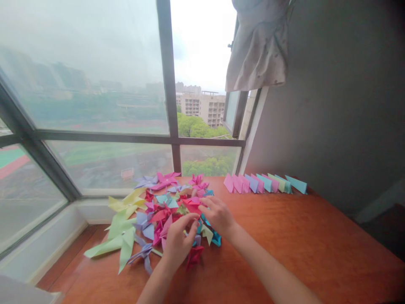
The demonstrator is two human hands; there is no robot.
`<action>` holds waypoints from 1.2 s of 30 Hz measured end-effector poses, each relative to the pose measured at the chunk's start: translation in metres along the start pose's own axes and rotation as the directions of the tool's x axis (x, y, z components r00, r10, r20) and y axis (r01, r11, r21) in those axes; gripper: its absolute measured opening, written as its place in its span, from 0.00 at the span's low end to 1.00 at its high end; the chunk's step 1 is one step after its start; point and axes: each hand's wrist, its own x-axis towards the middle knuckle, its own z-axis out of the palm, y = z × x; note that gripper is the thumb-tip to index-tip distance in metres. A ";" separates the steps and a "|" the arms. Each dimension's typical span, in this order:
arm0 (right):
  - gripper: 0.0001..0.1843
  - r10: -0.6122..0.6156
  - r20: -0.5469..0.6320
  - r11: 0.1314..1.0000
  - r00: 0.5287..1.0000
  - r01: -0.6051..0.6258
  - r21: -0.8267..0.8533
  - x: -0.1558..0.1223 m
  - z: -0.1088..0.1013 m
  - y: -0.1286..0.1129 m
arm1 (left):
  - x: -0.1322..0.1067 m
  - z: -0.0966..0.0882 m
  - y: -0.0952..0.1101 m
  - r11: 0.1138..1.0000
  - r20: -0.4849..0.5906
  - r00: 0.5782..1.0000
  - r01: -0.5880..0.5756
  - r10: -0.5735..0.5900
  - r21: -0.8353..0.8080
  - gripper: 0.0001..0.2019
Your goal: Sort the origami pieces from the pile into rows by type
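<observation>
A pile of colourful paper pinwheels and folded paper shapes lies on the wooden table, and both my hands are over its right side. My left hand [181,237] is closed, thumb and forefinger brought together at the lower edge of a red folded paper [191,205]. From the right, my right hand [219,216] pinches the same paper with its fingertips. Small details at the fingertips are hidden. Below my left hand lies a dark red folded paper [194,256]. A pale green folded piece [206,233] sits under my right hand.
A row of folded papers [261,183] in pink, purple, blue and green stands along the table's back edge. Large green pinwheels [122,238] and a yellow pinwheel [128,202] lie at the left. Windows rise behind the table [284,236]; a cloth garment [257,50] hangs above.
</observation>
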 end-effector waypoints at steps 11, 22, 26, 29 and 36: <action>0.10 0.617 -0.087 0.665 0.782 -0.459 0.590 -0.017 -0.052 0.021 | -0.002 -0.002 0.006 0.995 -0.043 0.998 0.034 -0.038 -0.090 0.09; 0.17 0.772 0.261 0.206 0.579 -0.616 0.760 -0.068 -0.077 0.017 | 0.001 -0.001 0.017 0.816 0.115 0.965 0.261 -0.236 -0.516 0.22; 0.17 0.760 0.306 0.154 0.573 -0.617 0.772 -0.081 -0.072 0.015 | 0.000 0.000 0.019 0.788 0.197 0.946 0.324 -0.258 -0.524 0.17; 0.18 0.752 0.331 0.123 0.570 -0.615 0.779 -0.085 -0.070 0.013 | 0.000 0.002 0.018 0.791 0.209 0.943 0.330 -0.257 -0.516 0.13; 0.22 0.755 0.356 0.091 0.550 -0.626 0.775 -0.083 -0.077 0.006 | -0.001 0.005 0.008 0.781 0.233 0.942 0.332 -0.243 -0.529 0.11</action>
